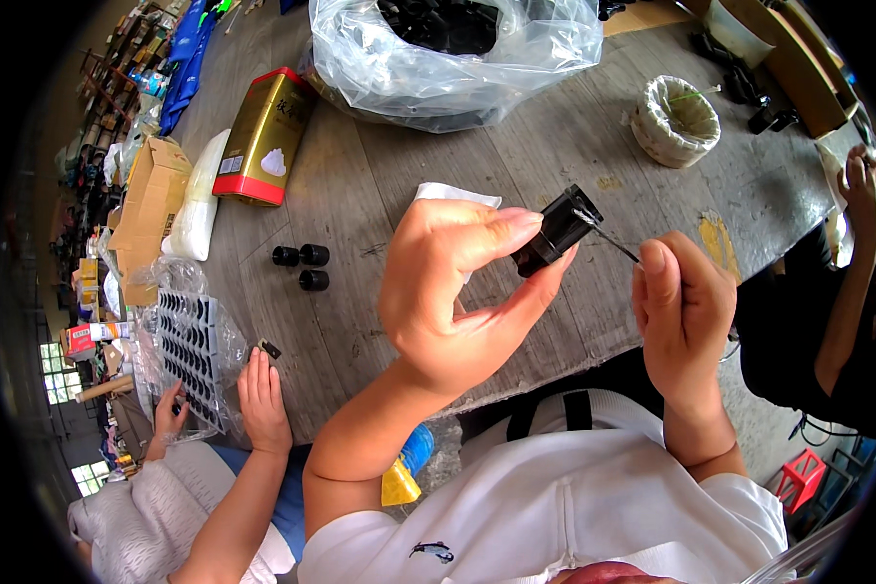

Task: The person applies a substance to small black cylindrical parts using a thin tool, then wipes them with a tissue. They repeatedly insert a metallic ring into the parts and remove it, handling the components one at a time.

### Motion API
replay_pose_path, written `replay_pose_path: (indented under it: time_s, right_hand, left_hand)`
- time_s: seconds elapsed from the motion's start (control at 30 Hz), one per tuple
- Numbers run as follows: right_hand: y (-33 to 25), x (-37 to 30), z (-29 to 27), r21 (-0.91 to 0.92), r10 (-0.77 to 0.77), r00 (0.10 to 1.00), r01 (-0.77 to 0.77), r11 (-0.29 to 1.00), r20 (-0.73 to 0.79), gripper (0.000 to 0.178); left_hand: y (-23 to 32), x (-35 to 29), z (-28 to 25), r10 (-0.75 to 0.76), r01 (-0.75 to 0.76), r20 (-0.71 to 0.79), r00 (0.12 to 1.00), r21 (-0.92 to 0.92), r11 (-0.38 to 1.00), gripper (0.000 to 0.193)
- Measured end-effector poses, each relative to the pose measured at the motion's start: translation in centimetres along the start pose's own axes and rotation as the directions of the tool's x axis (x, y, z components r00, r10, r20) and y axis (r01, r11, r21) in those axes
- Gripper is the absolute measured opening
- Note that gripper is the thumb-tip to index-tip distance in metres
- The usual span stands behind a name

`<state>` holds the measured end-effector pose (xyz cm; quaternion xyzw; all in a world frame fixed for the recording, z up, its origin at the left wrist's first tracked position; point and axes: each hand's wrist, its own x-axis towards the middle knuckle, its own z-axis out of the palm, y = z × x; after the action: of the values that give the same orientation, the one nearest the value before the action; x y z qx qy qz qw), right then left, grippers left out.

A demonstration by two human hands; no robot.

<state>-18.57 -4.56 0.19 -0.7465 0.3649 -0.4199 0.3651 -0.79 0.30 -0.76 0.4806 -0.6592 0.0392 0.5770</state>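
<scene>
My left hand (438, 292) pinches a short black tubular plastic part (557, 232) between thumb and fingers, raised above the table and tilted. In my closed right hand (686, 311) is a thin dark metal tool (615, 243). Its narrow end meets the rim of the black part, at the side facing my right hand; whether it reaches inside cannot be made out. Behind my left hand lies a folded white tissue (457, 194), partly covered. Farther left, three small black cylindrical pieces (313, 255) stand close together on the grey wooden table (370, 185).
A clear plastic bag of black parts (448, 97) fills the back middle. Left of it lies a gold-and-red tin (268, 136); a lined tub (676, 122) stands back right. A co-worker's hand (265, 401) is beside a tray of black pieces (190, 355); another person's hand (861, 190) is far right.
</scene>
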Motion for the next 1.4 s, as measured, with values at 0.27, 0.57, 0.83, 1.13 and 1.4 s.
replay_pose_path:
  time_s: [0.27,0.57,0.83,1.13,1.4]
  right_hand:
    - [1.2,-0.5,0.3,0.028,0.047,0.999,-0.047,0.999,-0.026,0.042]
    - [3.5,0.2,-1.9,0.213,0.205,0.948,-0.154,0.965,-0.242,0.019]
    - [6.1,4.6,-5.1,-0.263,-0.064,0.887,-0.066,0.963,-0.457,0.011]
    - [7.2,6.5,-5.7,-0.676,-0.273,0.930,0.037,0.736,-0.246,0.012]
    - [1.0,6.2,-0.8,-0.512,-0.338,0.936,0.243,0.824,-0.100,0.012]
  left_hand:
    - [-0.3,-0.4,-0.1,-0.221,0.222,0.029,0.975,-0.172,0.960,0.040]
    - [0.5,0.2,-0.1,-0.604,0.611,0.211,0.768,-0.521,0.595,0.031]
    - [-0.1,1.1,-0.4,-0.682,0.600,0.155,0.714,-0.637,0.484,0.030]
    - [-2.0,3.4,-5.2,-0.600,0.374,-0.189,0.777,-0.630,0.681,0.025]
    - [-2.2,4.6,-10.3,-0.481,0.190,-0.347,0.805,-0.616,0.764,0.023]
